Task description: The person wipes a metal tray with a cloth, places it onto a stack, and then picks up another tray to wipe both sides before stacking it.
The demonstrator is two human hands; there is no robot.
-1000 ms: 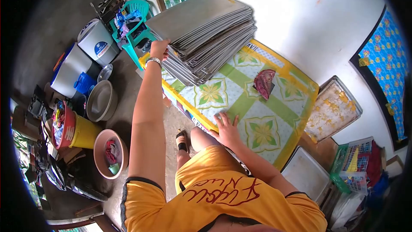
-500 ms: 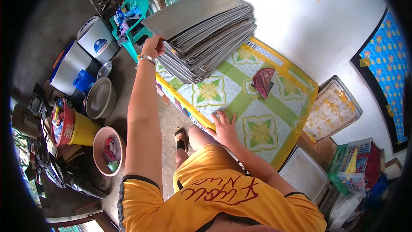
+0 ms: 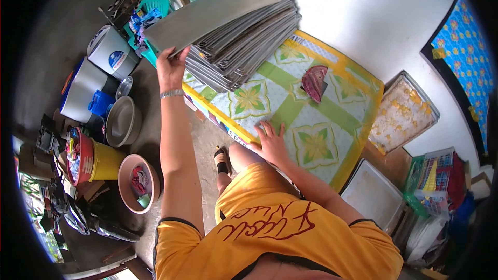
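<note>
My left hand [image 3: 172, 72] pinches the near left corner of the top metal baking tray [image 3: 212, 13], which sits askew and juts out past the trays beneath. Under it rises a tall stack of similar grey trays [image 3: 244, 46] on the table's far end. My right hand [image 3: 272, 145] lies flat on the patterned tablecloth [image 3: 314, 148], fingers spread, holding nothing. Beyond that hand is a folded, dark pinkish-red cloth or pad [image 3: 314, 82], whose exact kind I cannot make out.
Left on the floor stand a grey basin [image 3: 123, 121], a pink basin [image 3: 139, 181] with cloth in it, a yellow bucket [image 3: 105, 162] and white drum-shaped appliances. A green chair [image 3: 154, 5] holds clothes. Right are a stained tray [image 3: 402, 114] and plastic crates [image 3: 430, 181].
The top tray has slid left off the line of the stack, its corner in my left hand. My right hand stays on the tablecloth. The view has shifted slightly.
</note>
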